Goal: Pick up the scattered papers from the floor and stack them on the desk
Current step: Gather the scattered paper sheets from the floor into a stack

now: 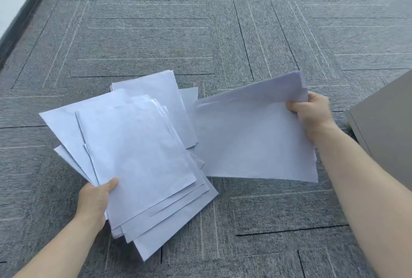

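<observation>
My left hand [94,203] grips a fanned, uneven bundle of white papers [138,155] by its lower left corner, thumb on top. My right hand [312,110] pinches a smaller sheaf of white sheets [252,137] at its upper right corner; these sheets sag leftward above the carpet. Between the two bundles, a corner of another white sheet [189,97] shows behind them; whether it lies on the floor or belongs to the left bundle I cannot tell. Both bundles hang over grey carpet [223,43].
A grey cabinet or desk side [385,126] stands at the right edge, close to my right forearm. A dark skirting board [24,16] and a white wall run along the upper left. Grey patterned carpet tiles fill the floor ahead.
</observation>
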### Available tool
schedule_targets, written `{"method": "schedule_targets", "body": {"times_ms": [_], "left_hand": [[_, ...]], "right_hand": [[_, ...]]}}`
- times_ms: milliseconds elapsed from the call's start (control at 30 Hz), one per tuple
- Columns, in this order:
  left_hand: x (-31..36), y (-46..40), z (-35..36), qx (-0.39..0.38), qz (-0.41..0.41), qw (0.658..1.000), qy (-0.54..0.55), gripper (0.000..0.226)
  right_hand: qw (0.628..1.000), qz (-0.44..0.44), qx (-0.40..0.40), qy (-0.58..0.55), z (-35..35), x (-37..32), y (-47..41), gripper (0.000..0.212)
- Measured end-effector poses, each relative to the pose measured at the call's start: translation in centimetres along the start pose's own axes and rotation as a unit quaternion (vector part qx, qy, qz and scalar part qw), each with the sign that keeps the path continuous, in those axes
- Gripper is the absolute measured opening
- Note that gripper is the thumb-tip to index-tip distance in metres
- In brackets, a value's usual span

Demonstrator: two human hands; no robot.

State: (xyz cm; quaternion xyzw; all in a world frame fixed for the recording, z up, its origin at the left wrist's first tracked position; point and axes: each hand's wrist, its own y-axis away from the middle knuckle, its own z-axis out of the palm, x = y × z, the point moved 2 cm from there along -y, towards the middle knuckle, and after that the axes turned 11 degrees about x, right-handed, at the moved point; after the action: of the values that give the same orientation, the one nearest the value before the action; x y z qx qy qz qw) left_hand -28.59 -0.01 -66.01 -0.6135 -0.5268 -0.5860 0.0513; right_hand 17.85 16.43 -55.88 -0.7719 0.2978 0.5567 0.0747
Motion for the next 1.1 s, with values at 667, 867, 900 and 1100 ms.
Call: {"method": "schedule_targets", "body": {"times_ms": [667,867,900,1100], "left_hand": [[-0.5,0.9,2.0,-0.043,-0.004,0.999,0.006,0.026],[-0.7,0.6,2.6,-0.069,-0.017,0.997,-0.006,0.024],[-0.7,0.6,2.7,-0.071,-0.018,0.997,-0.007,0.025],[-0.8,0.5,2.9,-0.083,-0.03,0.996,-0.006,0.024]], "right_hand": [[0.921,0.106,0.239,-0.288,0.5,-0.2,1.4,0.017],[0.919,0.201,0.139,-0.31,4.8,1.8,4.9,0.017],[0.918,0.221,0.113,-0.309,5.9,2.4,5.8,0.019],[0.926,0.275,0.027,-0.255,10.8,5.0,11.6,0.014]]}}
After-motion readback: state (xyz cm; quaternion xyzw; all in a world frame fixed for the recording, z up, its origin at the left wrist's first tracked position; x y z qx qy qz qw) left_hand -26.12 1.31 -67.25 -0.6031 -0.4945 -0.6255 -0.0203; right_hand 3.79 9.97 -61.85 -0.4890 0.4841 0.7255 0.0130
